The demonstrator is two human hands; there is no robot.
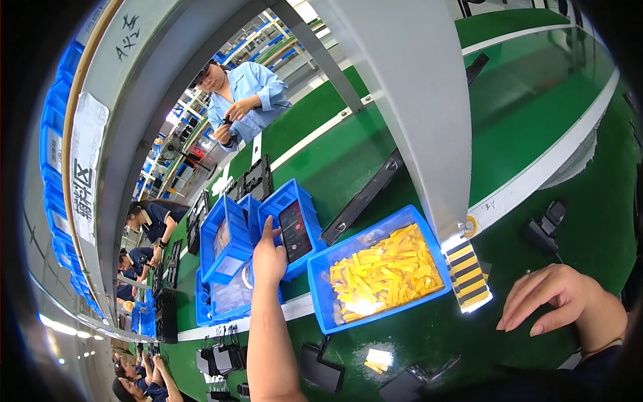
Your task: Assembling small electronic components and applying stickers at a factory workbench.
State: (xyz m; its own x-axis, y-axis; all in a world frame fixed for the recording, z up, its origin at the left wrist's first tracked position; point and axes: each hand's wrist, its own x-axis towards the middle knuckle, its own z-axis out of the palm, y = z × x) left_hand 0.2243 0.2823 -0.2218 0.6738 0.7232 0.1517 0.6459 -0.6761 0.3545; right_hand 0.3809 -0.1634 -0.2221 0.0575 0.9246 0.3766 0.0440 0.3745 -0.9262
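My left hand (269, 260) reaches forward to the near left side of a blue bin (309, 206), index finger stretched out along its rim. Inside that bin lies a dark flat sheet (293, 231) with small reddish spots. My left hand appears to hold nothing, though some fingers are partly hidden. To its right, a larger blue bin (320, 287) contains a heap of yellow strips (388, 268). Off to the right, my right hand (550, 298) hovers over the green table, fingers loosely bent and apart, nothing in them. A black device with a cable (546, 228) lies beyond it.
A grey metal post (429, 114) with a striped foot (467, 271) rises beside the yellow strips. More blue bins (224, 244) stand left. Black box-shaped parts (321, 368) and a few yellow strips (379, 360) lie near me. A co-worker (244, 97) handles a small dark part opposite.
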